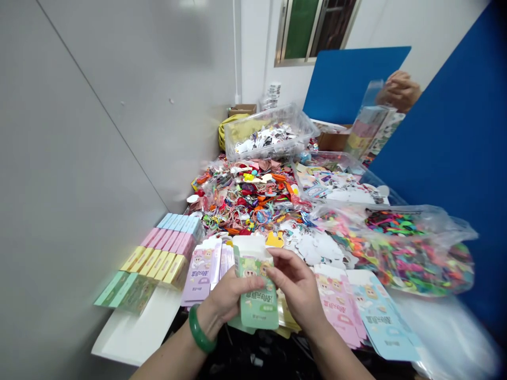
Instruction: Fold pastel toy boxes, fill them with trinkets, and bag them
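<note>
My left hand (227,295) grips a green cartoon-printed carton (259,306), its thumb across the front and a green bangle on the wrist. At the carton's upper right edge, my right hand (295,282) is closed, with thumb and fingertips on the card; its inner fingers are partly hidden. A pale flap stands up at the carton's far end. Flat purple cartons (198,274) lie to the left of my hands. To the right are flat pink cartons (336,301) and light blue cartons (382,311). Yellow cartons (288,316) show beneath my right hand.
Filled boxes in coloured rows (158,253) stand along the grey wall. Ahead spreads a heap of small trinkets (253,195), with a clear bin (269,150) behind. A plastic bag of colourful pieces (412,253) lies right. Beyond a blue panel (447,158) shows another person's hand (398,91).
</note>
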Motion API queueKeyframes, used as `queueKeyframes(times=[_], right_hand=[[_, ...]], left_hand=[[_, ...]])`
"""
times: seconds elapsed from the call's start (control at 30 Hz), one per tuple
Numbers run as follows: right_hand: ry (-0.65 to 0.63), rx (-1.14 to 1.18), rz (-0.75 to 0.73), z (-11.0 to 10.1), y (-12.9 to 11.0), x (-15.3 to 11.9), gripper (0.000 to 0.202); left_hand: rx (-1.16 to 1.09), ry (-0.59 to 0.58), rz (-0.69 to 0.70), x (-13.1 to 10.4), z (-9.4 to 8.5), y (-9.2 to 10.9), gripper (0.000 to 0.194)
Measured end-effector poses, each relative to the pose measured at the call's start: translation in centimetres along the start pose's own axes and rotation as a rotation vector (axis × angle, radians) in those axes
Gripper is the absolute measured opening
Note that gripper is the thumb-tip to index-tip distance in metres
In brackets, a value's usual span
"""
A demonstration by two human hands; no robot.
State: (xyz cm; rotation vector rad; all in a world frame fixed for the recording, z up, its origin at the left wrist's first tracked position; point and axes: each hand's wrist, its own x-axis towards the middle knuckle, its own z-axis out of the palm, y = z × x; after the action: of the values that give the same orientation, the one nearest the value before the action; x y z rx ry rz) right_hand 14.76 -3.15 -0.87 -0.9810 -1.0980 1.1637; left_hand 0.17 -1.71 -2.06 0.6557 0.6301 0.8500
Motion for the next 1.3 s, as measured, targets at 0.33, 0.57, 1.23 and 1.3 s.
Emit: queueKeyframes(times=[0.33,0.57,1.23,1.3], right_hand=[[0.058,0.128,0.145,-0.9,2.5,0.4,0.026],[0.053,0.05,0.182,-0.6,2.3,0.6,0.029],[-0.206,-0.302,-0.017,-1.5,-0.7,1.7,0.009],[-0.211,-0.304,0.035,-1.4,-1.2,1.8,0.01]], left_hand=[[0.431,0.234,0.354,-0.4,1.0,0.2,0.071],[0.56,0.342,0.379,0.5,0.0,0.2,0.021],[0.067,-0.129,-0.188,-0.4,-2.0,0.2,0.04],[0.101,-0.159,-0.188,-0.4,-1.9,0.5,0.04]])
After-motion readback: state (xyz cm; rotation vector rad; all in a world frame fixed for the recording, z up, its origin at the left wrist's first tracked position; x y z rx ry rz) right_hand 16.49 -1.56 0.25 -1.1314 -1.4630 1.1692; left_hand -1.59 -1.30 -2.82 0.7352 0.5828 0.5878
